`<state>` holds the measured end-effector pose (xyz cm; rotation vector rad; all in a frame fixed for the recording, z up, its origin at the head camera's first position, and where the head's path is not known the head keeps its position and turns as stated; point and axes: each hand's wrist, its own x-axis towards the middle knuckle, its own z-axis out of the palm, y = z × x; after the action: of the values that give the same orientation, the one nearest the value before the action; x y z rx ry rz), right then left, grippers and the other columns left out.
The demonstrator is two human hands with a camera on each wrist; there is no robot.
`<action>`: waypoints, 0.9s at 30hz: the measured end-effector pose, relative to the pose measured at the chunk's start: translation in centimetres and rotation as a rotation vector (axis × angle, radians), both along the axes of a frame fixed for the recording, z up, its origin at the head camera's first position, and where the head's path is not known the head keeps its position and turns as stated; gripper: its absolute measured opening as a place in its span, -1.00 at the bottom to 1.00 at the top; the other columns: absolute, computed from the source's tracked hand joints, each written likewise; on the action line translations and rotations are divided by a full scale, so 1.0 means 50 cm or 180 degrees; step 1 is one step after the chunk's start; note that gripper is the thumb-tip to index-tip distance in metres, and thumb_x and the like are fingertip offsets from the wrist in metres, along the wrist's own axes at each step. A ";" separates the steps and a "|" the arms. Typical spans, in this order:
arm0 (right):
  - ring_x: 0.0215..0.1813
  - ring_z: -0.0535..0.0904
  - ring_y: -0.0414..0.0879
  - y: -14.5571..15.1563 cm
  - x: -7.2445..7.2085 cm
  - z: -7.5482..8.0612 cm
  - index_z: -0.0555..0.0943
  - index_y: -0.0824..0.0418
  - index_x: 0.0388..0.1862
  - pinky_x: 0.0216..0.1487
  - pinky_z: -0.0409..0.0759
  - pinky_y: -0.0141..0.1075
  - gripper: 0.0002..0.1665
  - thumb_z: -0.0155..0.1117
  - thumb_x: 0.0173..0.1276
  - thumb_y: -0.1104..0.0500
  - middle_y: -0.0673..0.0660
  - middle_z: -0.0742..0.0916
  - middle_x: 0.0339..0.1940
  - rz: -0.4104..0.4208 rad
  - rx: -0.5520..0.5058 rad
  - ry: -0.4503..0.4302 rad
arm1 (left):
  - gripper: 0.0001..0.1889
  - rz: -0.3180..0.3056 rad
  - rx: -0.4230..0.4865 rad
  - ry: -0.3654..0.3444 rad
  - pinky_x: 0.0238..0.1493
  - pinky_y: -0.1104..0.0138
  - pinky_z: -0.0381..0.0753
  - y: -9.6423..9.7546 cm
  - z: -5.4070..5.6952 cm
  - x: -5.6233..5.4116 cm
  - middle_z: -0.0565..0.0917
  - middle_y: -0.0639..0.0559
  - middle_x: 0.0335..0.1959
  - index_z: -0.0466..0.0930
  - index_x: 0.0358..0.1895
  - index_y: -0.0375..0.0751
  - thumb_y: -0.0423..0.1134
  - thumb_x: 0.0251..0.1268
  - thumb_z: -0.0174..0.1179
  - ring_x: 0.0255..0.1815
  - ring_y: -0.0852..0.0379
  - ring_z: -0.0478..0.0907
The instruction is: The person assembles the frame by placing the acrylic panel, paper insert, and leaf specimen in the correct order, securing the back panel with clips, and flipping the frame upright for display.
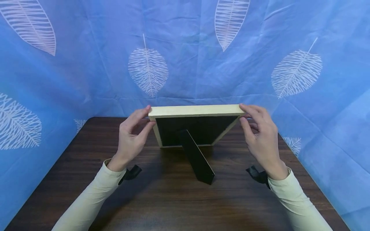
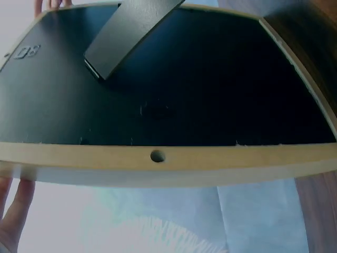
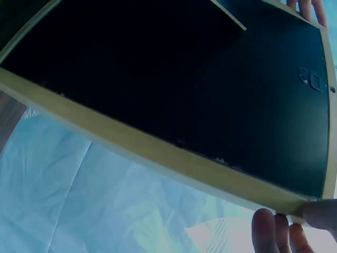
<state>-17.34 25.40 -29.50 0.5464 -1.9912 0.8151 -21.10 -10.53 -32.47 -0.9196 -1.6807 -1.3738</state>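
A picture frame with a pale wooden rim stands on the table, its black back panel toward me. From that panel a black easel leg slants out and down to the tabletop. My left hand pinches the upper left corner between thumb and fingers. At the upper right corner my right hand does the same; in the right wrist view its thumb lies on the back of the rim. A small round hole shows in the side rim. The frame's front is hidden.
Dark brown wooden table lies under the frame. A blue cloth with white leaf prints hangs behind and at both sides. Dark straps sit at the cuffs of the pale sleeves.
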 end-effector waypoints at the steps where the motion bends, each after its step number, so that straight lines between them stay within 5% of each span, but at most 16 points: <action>1: 0.02 0.61 -0.29 -0.002 -0.004 0.002 0.64 0.14 0.32 -0.02 0.51 -0.68 -0.45 0.28 0.40 0.46 0.28 0.67 0.16 0.0007 0.0011 0.0012 | -0.39 0.0019 0.0003 0.0047 0.10 0.29 0.67 0.001 0.001 0.004 0.71 -0.19 0.10 0.61 0.28 -0.34 -0.73 0.09 0.33 0.12 0.13 0.67; 7: -0.06 0.73 0.08 -0.004 -0.040 0.016 0.65 0.17 0.30 -0.08 0.52 -0.69 -0.51 0.25 0.44 0.44 0.26 0.71 0.13 0.0044 0.0036 0.0034 | -0.55 0.0102 -0.0203 0.0375 0.05 0.39 0.66 0.010 0.009 0.041 0.72 -0.28 -0.01 0.68 0.20 -0.30 -0.54 0.20 0.40 0.03 0.11 0.69; 13: -0.07 0.75 0.14 -0.002 -0.076 0.023 0.64 0.19 0.31 -0.08 0.53 -0.68 -0.53 0.20 0.47 0.42 0.28 0.70 0.12 0.0143 -0.0033 -0.0045 | -0.63 0.0253 -0.0521 0.0794 0.04 0.41 0.66 0.036 0.026 0.088 0.71 -0.27 -0.04 0.72 0.10 -0.36 -0.14 0.44 0.29 -0.10 -0.06 0.71; 21: -0.06 0.76 0.18 -0.001 -0.097 0.016 0.63 0.19 0.32 -0.08 0.51 -0.70 -0.54 0.20 0.48 0.40 0.28 0.71 0.13 0.0170 -0.0130 -0.0124 | -0.69 0.0316 -0.0753 0.1057 -0.42 0.36 0.67 0.079 0.034 0.138 0.69 -0.24 -0.07 0.70 0.15 -0.28 -0.23 0.46 0.27 -0.33 0.05 0.71; 27: 0.01 0.76 0.17 0.004 -0.096 0.004 0.60 0.15 0.36 -0.04 0.49 -0.72 -0.49 0.25 0.47 0.37 0.23 0.70 0.18 0.0123 -0.0118 -0.0248 | -0.69 0.0326 -0.0859 0.1085 -0.35 0.31 0.73 0.092 0.033 0.154 0.68 -0.22 -0.07 0.69 0.18 -0.24 -0.25 0.45 0.28 -0.35 0.07 0.73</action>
<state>-22.13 25.60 -29.30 0.5406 -2.0377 0.9075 -13.40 -5.91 -30.83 -1.1313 -1.6425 -0.8768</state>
